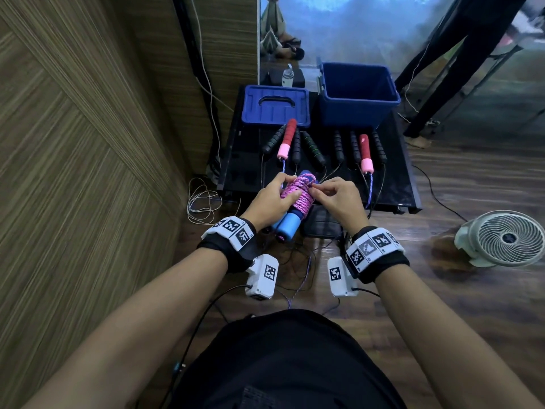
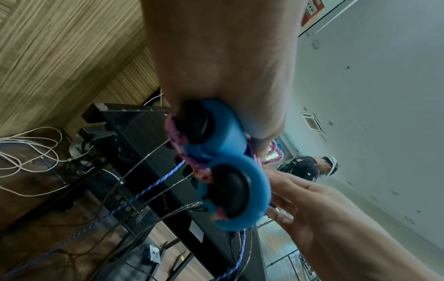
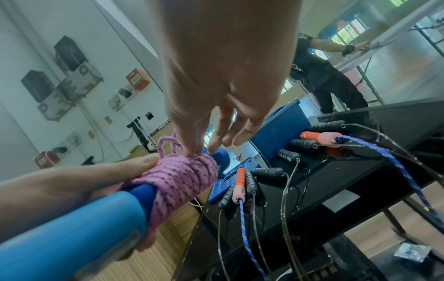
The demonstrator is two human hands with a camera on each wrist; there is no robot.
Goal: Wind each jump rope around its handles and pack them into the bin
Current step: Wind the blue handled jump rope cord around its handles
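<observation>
My left hand grips two blue foam handles held side by side, wound with a pink speckled rope. In the left wrist view the handle ends face the camera. My right hand pinches the pink rope at the top of the winding, thumb and forefinger on it; a small loop sticks up beside them. An open blue bin stands at the back right of the black table.
A blue lid lies left of the bin. Several unwound ropes with black handles and red-pink handles lie in a row, cords hanging off the front edge. A white fan sits on the floor at right, a wood wall at left.
</observation>
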